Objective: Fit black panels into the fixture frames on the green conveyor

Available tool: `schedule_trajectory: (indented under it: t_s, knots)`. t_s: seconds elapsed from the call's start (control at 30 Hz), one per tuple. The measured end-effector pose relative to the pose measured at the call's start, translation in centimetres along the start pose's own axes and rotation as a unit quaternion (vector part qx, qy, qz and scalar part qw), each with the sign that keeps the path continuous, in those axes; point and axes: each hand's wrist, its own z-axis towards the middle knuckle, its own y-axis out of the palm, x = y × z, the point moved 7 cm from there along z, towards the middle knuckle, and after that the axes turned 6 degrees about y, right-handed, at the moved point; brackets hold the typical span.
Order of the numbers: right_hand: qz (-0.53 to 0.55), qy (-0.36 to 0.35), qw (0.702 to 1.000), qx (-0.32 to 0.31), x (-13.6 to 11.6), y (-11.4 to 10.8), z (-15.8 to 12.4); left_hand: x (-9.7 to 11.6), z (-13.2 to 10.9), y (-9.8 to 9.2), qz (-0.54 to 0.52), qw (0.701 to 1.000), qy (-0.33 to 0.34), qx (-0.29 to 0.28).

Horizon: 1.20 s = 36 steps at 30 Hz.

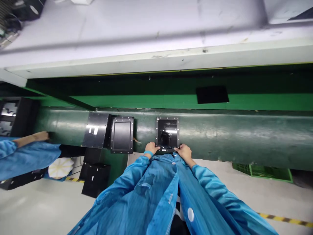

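A black rectangular panel (167, 132) with a glossy middle and a frame dotted with screws lies on the green bench before me. At its near left corner, my left hand (152, 148) has its fingers closed on the edge. My right hand (184, 152) grips the near right corner in the same way, thumb on top. The undersides of the fingers are hidden. A strip with a small white label runs along the panel's near edge, close to my blue coat.
Left of me lie another framed black panel (122, 135) and black boxes with white labels (96, 130). A co-worker's hand (41, 135) is at far left. A white shelf edge (156, 58) overhangs the green bench (232, 137). A green crate (270, 173) stands at lower right.
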Motion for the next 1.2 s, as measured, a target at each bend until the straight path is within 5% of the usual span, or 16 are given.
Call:
schedule_trajectory:
  t_s: [0.13,0.3,0.43,0.6,0.83,1.0,1.1,1.2]
  knots:
    - [-0.031,-0.067,0.997,-0.028,-1.5,-1.0,0.6,-1.2,0.6,-1.9,-0.017,0.999,0.003,0.033]
    - [0.041,-0.182,0.975,0.116,-8.1,-7.8,6.8,2.5,6.3,-7.7,-0.092,0.975,0.089,0.180]
    - [0.009,-0.217,0.972,0.091,-12.3,-9.7,12.0,5.7,11.8,-10.8,-0.100,0.972,0.138,0.163]
    - [0.037,-0.204,0.975,0.073,-12.0,-9.0,14.3,6.0,14.8,-11.8,-0.094,0.977,0.124,0.147]
    - [0.097,-0.190,0.974,0.080,-12.4,-7.3,14.2,4.1,15.1,-11.3,-0.139,0.976,0.067,0.152]
    - [0.104,-0.197,0.968,0.120,-12.9,-8.3,14.0,5.6,15.0,-11.5,-0.163,0.971,0.071,0.161]
    - [0.073,-0.179,0.972,0.131,-13.3,-9.3,14.5,5.9,12.2,-12.1,-0.193,0.952,0.087,0.221]
    - [0.035,-0.136,0.980,0.139,-13.3,-10.0,14.4,2.3,6.5,-12.8,-0.173,0.925,0.037,0.337]
